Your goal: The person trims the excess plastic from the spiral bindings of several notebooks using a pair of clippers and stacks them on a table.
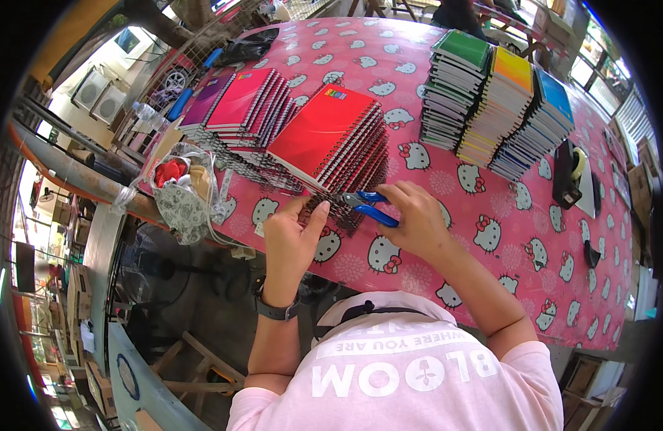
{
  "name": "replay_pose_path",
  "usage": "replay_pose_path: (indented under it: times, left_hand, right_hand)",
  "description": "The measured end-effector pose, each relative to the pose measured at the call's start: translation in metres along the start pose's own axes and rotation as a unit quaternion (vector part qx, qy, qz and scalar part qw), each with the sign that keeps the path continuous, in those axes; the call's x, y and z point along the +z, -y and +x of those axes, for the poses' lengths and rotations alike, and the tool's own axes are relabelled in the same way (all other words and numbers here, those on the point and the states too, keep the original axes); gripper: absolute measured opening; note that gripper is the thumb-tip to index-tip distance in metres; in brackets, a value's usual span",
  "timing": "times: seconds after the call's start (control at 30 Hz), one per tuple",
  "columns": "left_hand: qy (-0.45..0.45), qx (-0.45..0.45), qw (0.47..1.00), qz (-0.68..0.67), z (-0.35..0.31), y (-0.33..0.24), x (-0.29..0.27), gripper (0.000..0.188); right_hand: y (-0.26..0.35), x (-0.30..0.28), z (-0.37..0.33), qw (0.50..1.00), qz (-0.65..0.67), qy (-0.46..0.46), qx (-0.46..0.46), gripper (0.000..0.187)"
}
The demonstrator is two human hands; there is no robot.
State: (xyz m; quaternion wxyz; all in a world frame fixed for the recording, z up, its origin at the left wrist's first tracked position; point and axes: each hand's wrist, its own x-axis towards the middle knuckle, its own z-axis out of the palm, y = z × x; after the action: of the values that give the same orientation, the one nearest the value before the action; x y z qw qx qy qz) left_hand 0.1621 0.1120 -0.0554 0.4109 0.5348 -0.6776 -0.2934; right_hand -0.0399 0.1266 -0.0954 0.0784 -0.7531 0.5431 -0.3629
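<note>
In the head view, the right hand [421, 221] grasps the blue-handled pliers [378, 216], whose handles stand spread, with the nose close to the lower end of the top red notebook's [324, 133] wire binding. This notebook lies on its stack, at 11 o'clock from the pliers. The left hand [292, 233] has bent fingers at the notebook's near corner; I cannot tell if they pinch it. From the pliers, the pink notebooks [239, 99] are at 10 o'clock, the green notebooks [461, 50] at 1 o'clock, and the blue notebooks [554, 95] at 2 o'clock.
</note>
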Motion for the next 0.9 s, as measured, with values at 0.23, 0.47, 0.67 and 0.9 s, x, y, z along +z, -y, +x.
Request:
replay_pose_path:
  times: [0.23,0.47,0.67,0.9]
  left_hand:
    - [0.013,-0.073,0.985,-0.154,0.001,0.017,0.006,0.023]
    - [0.055,-0.099,0.976,-0.184,0.001,0.029,0.015,0.024]
    - [0.033,-0.102,0.98,-0.17,0.0,0.032,0.015,0.026]
    - [0.011,-0.035,0.996,-0.085,-0.001,0.033,0.02,0.025]
  right_hand:
    - [-0.004,-0.003,-0.004,0.996,0.057,0.038,0.059,0.051]
    - [-0.001,0.001,0.0,0.999,-0.023,-0.021,-0.028,0.051]
    - [-0.002,0.001,-0.002,0.996,0.053,0.05,0.045,0.046]
    - [-0.002,-0.002,0.002,0.994,-0.05,-0.071,-0.068,0.046]
